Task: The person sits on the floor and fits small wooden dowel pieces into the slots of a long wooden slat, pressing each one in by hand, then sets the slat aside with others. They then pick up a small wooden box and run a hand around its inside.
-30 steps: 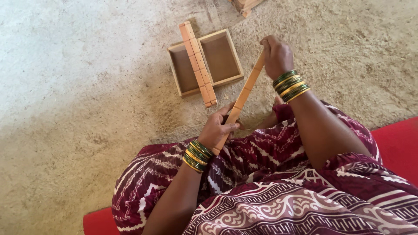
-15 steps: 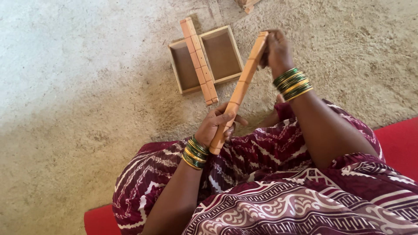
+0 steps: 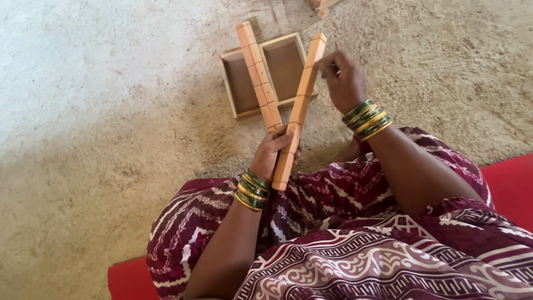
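Two cut-off things: the red mat (image 3: 511,183) runs off the frame at 3 and 6 o'clock under our patterned cloth (image 3: 344,244); wood scraps (image 3: 321,5) are clipped at 12 o'clock, too little shown to tell more.
Ground: sandy floor (image 3: 100,111), open room from 7 to 11 o'clock.
Tray: shallow wooden tray (image 3: 236,83) at 12 o'clock; a notched strip (image 3: 256,72) lies across it, overhanging both rims.
Strip in hand: long notched wooden strip (image 3: 300,105), tilted, over the tray's right edge.
Left hand (image 3: 275,153): clamped on its lower end.
Right hand (image 3: 344,80): pinching its upper end; fingertips hard to make out.
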`<act>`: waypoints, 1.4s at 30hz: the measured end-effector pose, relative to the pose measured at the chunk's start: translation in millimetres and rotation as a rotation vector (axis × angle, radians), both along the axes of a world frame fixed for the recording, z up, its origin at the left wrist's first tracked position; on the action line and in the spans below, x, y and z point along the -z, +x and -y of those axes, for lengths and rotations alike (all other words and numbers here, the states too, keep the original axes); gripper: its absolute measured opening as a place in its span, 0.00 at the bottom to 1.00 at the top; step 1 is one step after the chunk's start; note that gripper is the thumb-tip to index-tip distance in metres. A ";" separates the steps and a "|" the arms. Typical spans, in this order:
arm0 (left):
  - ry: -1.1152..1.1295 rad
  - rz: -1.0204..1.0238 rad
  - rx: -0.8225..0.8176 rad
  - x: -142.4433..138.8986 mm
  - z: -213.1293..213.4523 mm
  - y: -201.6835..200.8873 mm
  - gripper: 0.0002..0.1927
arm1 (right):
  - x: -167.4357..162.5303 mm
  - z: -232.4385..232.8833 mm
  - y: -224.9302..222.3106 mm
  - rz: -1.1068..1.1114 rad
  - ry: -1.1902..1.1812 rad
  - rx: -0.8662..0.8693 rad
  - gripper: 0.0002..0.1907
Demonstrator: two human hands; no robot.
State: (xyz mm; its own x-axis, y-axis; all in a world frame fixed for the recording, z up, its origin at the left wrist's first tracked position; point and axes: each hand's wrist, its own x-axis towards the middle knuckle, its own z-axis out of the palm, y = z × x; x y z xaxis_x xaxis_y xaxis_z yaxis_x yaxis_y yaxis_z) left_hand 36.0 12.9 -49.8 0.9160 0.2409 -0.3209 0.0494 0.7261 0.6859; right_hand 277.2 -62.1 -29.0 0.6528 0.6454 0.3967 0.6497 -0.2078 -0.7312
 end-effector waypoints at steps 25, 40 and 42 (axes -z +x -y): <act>-0.238 0.194 -0.620 3.7 -34.0 -11.4 0.17 | -39.2 31.3 -177.5 -0.128 -0.212 -0.509 0.04; -0.208 0.163 -0.529 30.7 -1.2 0.4 0.22 | -16.8 36.5 -180.7 -0.053 -0.118 -0.426 0.07; -0.208 0.149 -0.517 28.6 2.1 -0.1 0.21 | -4.4 38.0 -178.7 -0.060 -0.165 -0.379 0.05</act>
